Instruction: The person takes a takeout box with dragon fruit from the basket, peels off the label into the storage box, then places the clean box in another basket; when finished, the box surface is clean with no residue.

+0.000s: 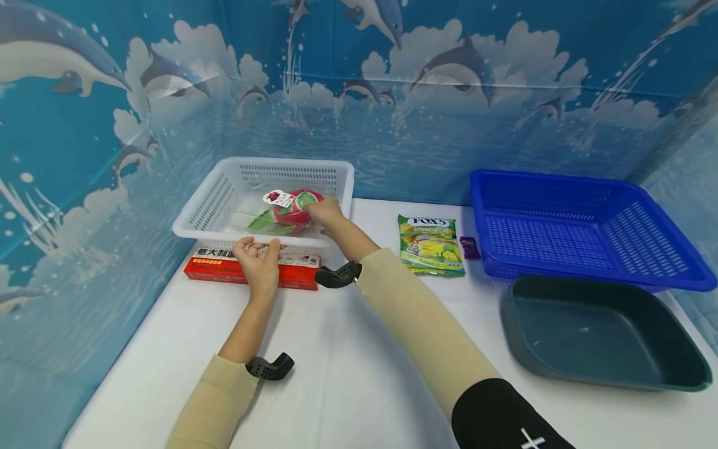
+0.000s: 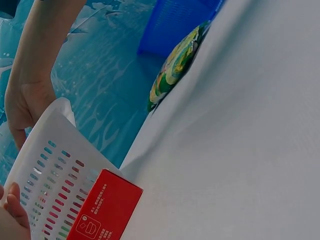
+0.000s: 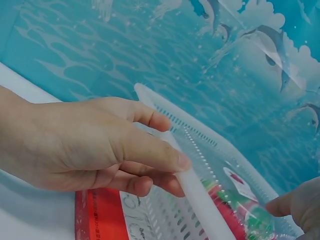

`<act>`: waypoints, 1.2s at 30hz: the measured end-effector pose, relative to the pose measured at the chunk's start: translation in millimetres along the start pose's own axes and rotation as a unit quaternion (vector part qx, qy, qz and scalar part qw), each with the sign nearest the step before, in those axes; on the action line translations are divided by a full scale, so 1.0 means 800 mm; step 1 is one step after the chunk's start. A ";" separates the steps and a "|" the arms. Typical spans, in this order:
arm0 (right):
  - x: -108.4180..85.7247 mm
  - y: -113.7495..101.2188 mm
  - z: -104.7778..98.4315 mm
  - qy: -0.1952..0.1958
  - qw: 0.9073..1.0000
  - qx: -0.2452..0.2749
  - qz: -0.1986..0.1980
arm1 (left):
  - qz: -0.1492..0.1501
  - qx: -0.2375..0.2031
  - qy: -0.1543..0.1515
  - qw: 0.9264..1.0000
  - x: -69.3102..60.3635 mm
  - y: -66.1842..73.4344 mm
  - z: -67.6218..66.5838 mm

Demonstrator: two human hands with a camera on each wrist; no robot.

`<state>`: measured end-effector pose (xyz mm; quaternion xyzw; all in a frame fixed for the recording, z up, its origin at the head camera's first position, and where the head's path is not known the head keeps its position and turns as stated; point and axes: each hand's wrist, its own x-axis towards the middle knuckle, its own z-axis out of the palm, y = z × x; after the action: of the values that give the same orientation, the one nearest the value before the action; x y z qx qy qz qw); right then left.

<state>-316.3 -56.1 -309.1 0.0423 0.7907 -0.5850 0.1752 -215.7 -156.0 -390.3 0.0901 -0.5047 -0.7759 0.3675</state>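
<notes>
At the back left, a white basket (image 1: 204,215) holds a clear package (image 1: 291,215) with red and green contents and a white label. My left hand (image 1: 260,265) grips its near rim, with the thumb on top, as the right wrist view shows at the left hand (image 3: 100,145). Over the basket's right side, my right hand (image 1: 331,215) holds the package's right end. Its thumb lies on the plastic, while its other fingertips are partly hidden. A red tomato sauce box (image 1: 215,269) lies along the basket's near side, partly behind my left hand.
A green and yellow Fox's bag (image 1: 430,246) lies mid-table, beside a small purple packet (image 1: 470,247). Farther right stand a blue basket (image 1: 561,262) and, nearer, a dark green tub (image 1: 606,374). A dolphin-print curtain (image 1: 392,149) hangs behind the table.
</notes>
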 end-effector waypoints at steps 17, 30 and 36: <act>0.003 0.001 0.005 0.047 0.994 0.001 -0.100 | 0.007 -0.011 -0.005 1.000 0.002 -0.001 -0.003; 0.000 0.004 0.001 0.078 0.989 -0.001 -0.123 | -0.001 0.000 -0.002 1.000 0.000 -0.001 0.001; -0.006 0.005 -0.013 0.077 0.984 0.007 -0.160 | 0.001 0.000 -0.004 1.000 0.001 -0.001 -0.001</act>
<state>-313.0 -44.6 -308.9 -0.0384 0.7942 -0.6062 0.0181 -216.4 -156.9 -391.5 0.0867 -0.5066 -0.7759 0.3658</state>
